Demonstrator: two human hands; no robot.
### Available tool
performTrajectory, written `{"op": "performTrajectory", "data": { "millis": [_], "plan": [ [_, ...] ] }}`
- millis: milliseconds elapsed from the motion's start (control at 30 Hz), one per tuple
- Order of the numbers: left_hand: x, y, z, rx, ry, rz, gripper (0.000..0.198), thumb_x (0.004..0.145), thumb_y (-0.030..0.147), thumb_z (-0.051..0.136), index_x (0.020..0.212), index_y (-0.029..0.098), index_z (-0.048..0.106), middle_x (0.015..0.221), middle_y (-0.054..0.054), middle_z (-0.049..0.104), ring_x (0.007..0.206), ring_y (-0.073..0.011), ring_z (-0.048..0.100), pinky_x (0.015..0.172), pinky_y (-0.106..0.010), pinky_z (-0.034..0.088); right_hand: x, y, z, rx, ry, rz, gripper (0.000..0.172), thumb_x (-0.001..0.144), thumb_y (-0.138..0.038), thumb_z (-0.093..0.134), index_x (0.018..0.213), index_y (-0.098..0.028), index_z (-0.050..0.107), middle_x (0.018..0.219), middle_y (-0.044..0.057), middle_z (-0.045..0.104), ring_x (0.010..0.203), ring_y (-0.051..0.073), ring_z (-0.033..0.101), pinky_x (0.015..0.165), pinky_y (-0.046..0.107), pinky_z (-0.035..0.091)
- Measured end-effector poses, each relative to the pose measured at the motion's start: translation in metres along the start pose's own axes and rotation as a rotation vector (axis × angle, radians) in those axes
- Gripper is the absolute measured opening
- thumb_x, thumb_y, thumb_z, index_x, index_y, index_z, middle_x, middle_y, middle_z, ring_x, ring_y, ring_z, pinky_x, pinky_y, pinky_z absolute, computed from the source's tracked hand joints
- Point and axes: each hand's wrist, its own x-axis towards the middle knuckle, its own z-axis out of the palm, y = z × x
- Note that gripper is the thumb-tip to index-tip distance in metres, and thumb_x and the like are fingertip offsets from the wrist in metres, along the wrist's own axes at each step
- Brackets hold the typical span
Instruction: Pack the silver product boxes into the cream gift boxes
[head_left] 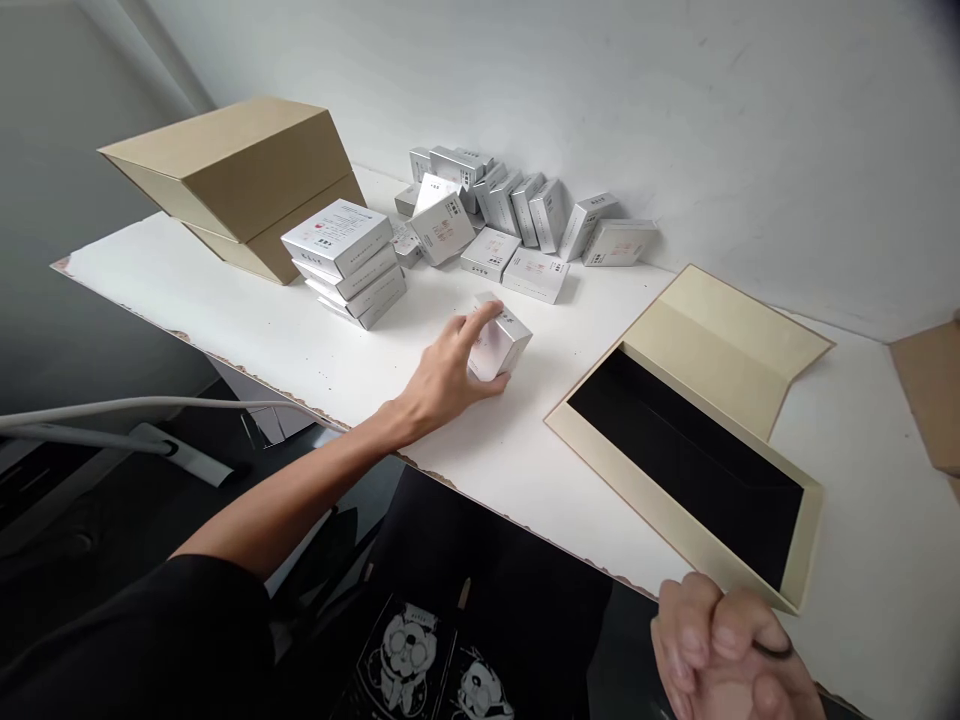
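Note:
My left hand [446,370] is closed around a small silver-white carton [499,345], thumb at its lower edge and fingers over the top. The carton is tilted, low over the white table, and I cannot tell whether it touches it. My right hand [731,645] is at the table's front edge with fingers curled in and nothing visible in them; a dark band shows near one finger. Beside it lies an open beige gift box [806,540] with a black inside, its lid flap [731,335] folded back toward the wall.
Similar cartons form a stack [341,240] left of my left hand. Several more cartons [536,270] lie or lean in a loose heap by the wall. A large beige box [247,170] stands at the back left. Brown cardboard [930,390] is at the right edge. The table [360,375] has a chipped front edge.

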Motion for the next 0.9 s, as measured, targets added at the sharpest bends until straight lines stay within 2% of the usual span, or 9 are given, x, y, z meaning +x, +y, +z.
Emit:
{"op": "performTrajectory", "data": {
  "millis": [100, 167, 233, 300, 367, 433, 533, 667, 900],
  "plan": [
    [0.005, 0.017, -0.014, -0.047, 0.055, 0.129, 0.090, 0.084, 0.019, 0.078, 0.157, 0.037, 0.029, 0.150, -0.011, 0.051, 0.127, -0.0350, 0.059, 0.101, -0.051, 0.058, 0.002, -0.001, 0.004, -0.037, 0.052, -0.039, 0.026, 0.106, -0.041, 0.043, 0.092, -0.026, 0.059, 0.072, 0.001, 0.055, 0.048, 0.013, 0.048, 0.030, 0.021, 0.035],
    [0.012, 0.038, -0.026, -0.112, 0.000, 0.230, 0.095, 0.085, 0.018, 0.078, 0.159, 0.039, 0.023, 0.156, -0.010, 0.045, 0.132, -0.0338, 0.056, 0.106, -0.049, 0.055, 0.005, -0.006, -0.002, -0.311, 0.112, -0.140, 0.025, 0.107, -0.036, 0.041, 0.092, -0.025, 0.058, 0.074, 0.001, 0.055, 0.051, 0.014, 0.050, 0.033, 0.025, 0.038],
    [0.022, 0.064, -0.034, -0.104, -0.188, 0.343, 0.091, 0.089, 0.018, 0.076, 0.160, 0.039, 0.023, 0.153, -0.011, 0.046, 0.128, -0.0315, 0.058, 0.104, -0.046, 0.056, 0.010, -0.010, -0.013, -0.668, 0.276, -0.381, 0.012, 0.100, -0.031, 0.058, 0.090, -0.025, 0.058, 0.078, 0.002, 0.054, 0.062, 0.017, 0.054, 0.046, 0.029, 0.045],
    [0.035, 0.089, -0.035, 0.007, -0.430, 0.486, 0.084, 0.092, 0.016, 0.072, 0.160, 0.040, 0.029, 0.148, -0.011, 0.049, 0.121, -0.0292, 0.061, 0.098, -0.042, 0.057, 0.015, -0.011, -0.026, -1.081, 0.458, -0.621, 0.022, 0.083, -0.027, 0.081, 0.089, -0.024, 0.060, 0.088, 0.005, 0.057, 0.083, 0.023, 0.059, 0.065, 0.037, 0.051],
    [0.050, 0.113, -0.028, 0.157, -0.654, 0.603, 0.084, 0.091, 0.016, 0.073, 0.160, 0.041, 0.032, 0.143, -0.011, 0.053, 0.112, -0.0276, 0.065, 0.091, -0.038, 0.057, 0.018, -0.008, -0.034, -1.468, 0.504, -0.646, 0.034, 0.077, -0.030, 0.089, 0.097, -0.021, 0.064, 0.108, 0.010, 0.063, 0.106, 0.031, 0.061, 0.086, 0.047, 0.051],
    [0.066, 0.133, -0.015, 0.297, -0.810, 0.637, 0.091, 0.087, 0.021, 0.078, 0.162, 0.041, 0.031, 0.138, -0.012, 0.057, 0.103, -0.0274, 0.067, 0.085, -0.037, 0.056, 0.019, -0.001, -0.037, -1.768, 0.474, -0.520, 0.033, 0.090, -0.037, 0.079, 0.112, -0.017, 0.064, 0.124, 0.016, 0.066, 0.115, 0.036, 0.062, 0.099, 0.056, 0.046],
    [0.088, 0.153, 0.006, 0.401, -0.983, 0.609, 0.092, 0.087, 0.030, 0.079, 0.162, 0.045, 0.030, 0.134, -0.011, 0.059, 0.100, -0.0290, 0.067, 0.082, -0.039, 0.054, 0.020, 0.009, -0.042, -1.818, 0.440, -0.538, 0.016, 0.097, -0.030, 0.071, 0.102, -0.018, 0.062, 0.116, 0.012, 0.072, 0.105, 0.028, 0.066, 0.102, 0.052, 0.045],
    [0.102, 0.163, 0.025, 0.367, -1.067, 0.544, 0.088, 0.085, 0.041, 0.079, 0.159, 0.054, 0.033, 0.137, -0.007, 0.060, 0.103, -0.0329, 0.066, 0.082, -0.044, 0.053, 0.021, 0.011, -0.063, -1.765, 0.364, -0.690, 0.023, 0.096, -0.023, 0.072, 0.083, -0.020, 0.054, 0.103, 0.008, 0.073, 0.091, 0.021, 0.065, 0.100, 0.046, 0.048],
    [0.091, 0.157, 0.037, 0.349, -1.268, 0.351, 0.057, 0.091, 0.054, 0.069, 0.146, 0.045, 0.059, 0.133, -0.006, 0.070, 0.110, -0.0358, 0.067, 0.090, -0.047, 0.052, 0.013, 0.000, -0.113, -1.672, 0.221, -0.720, 0.021, 0.094, -0.019, 0.071, 0.083, -0.020, 0.053, 0.118, 0.011, 0.069, 0.107, 0.025, 0.067, 0.106, 0.053, 0.053]
  ]
}}
